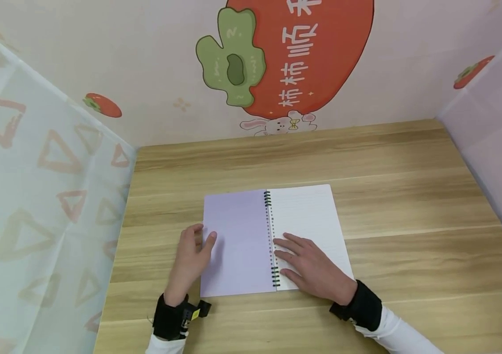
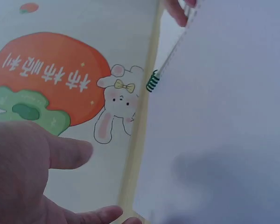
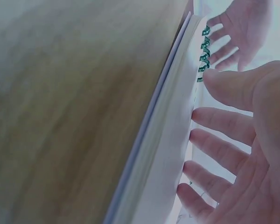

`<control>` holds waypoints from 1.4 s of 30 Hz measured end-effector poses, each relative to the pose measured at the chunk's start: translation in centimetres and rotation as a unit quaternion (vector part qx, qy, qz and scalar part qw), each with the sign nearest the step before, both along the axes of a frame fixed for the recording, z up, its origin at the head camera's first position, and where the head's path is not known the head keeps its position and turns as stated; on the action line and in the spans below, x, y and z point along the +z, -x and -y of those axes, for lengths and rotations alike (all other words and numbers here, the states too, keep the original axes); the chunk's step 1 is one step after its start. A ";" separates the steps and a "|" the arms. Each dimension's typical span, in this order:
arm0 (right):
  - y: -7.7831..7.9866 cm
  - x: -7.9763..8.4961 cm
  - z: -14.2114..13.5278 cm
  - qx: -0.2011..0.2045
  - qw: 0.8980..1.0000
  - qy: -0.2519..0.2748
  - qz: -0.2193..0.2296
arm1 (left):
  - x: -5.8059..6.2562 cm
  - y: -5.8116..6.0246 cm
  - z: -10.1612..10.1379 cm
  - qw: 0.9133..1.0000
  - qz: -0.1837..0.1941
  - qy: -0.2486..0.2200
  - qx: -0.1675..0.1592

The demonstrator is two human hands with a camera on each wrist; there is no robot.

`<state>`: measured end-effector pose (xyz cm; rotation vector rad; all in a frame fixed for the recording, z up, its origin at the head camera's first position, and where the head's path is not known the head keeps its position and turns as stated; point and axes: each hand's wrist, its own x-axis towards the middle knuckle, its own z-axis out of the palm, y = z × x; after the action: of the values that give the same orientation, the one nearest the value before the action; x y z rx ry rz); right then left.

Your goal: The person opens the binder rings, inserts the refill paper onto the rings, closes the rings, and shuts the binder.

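A spiral-bound notebook [image 1: 306, 211] lies opened out on the wooden table. Its lilac cover [image 1: 235, 236] is on the left and a white lined page on the right, with a dark green coil [image 1: 267, 198] between them. My left hand [image 1: 190, 260] is at the cover's left edge, thumb spread from the fingers and over the cover; whether it touches is unclear. In the left wrist view its thumb [image 2: 71, 154] stands apart from the sheet. My right hand [image 1: 315, 265] rests on the white page with extended fingers, fingertips near the coil.
The wooden table [image 1: 410, 206] extends around the notebook. Behind it rises a wall [image 1: 153, 64] printed with a big red persimmon and a rabbit. Patterned side panels [image 1: 74, 206] close off the left and right. Both wrists wear black straps [image 1: 368, 305].
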<state>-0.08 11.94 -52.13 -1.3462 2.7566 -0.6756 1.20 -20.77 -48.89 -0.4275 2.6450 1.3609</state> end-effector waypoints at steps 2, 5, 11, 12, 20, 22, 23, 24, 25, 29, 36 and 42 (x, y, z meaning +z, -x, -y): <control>0.0 0.0 0.0 -0.002 1.000 -0.004 0.002 | -0.1 0.1 0.4 1.000 0.010 -0.020 0.008; 0.1 -0.1 -0.1 -0.001 1.000 -0.002 0.005 | -0.2 -0.1 1.0 0.999 0.025 -0.028 0.015; 0.1 -0.1 0.0 -0.001 1.000 0.011 0.004 | 0.0 -1.2 2.1 0.997 0.068 -0.048 -0.008; 0.2 -0.1 0.0 -0.001 1.000 0.012 0.003 | 0.1 -1.5 2.2 0.995 0.076 -0.056 -0.011; 0.6 -0.3 0.3 -0.002 1.000 0.009 -0.011 | 0.6 -3.8 2.7 0.988 0.119 -0.099 -0.011; 0.9 -0.3 0.4 -0.001 1.000 0.012 -0.017 | 0.8 -4.2 2.9 0.986 0.126 -0.106 -0.011; 1.0 -0.4 0.5 -0.001 1.000 0.014 -0.018 | 0.9 -4.4 3.0 0.986 0.129 -0.109 -0.010; 1.2 -0.4 0.5 -0.001 1.000 0.015 -0.019 | 1.1 -4.6 3.1 0.985 0.130 -0.116 -0.010; 1.3 -0.3 0.5 0.000 1.000 0.016 -0.017 | 1.2 -4.7 3.3 0.984 0.133 -0.122 -0.010; 1.8 -0.2 0.6 0.001 1.000 0.017 -0.002 | 2.0 -5.2 3.7 0.978 0.137 -0.158 -0.017; 2.1 0.0 0.5 0.001 0.999 0.020 0.030 | 3.7 -6.0 3.9 0.971 0.114 -0.203 -0.059; 3.7 1.0 -0.6 -0.033 0.988 0.062 0.135 | 5.9 -6.2 2.6 0.974 0.073 -0.200 -0.079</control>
<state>-3.76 12.57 -51.14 -1.0897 2.5882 -0.9685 7.41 -23.40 -43.02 -0.2481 2.1612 1.6825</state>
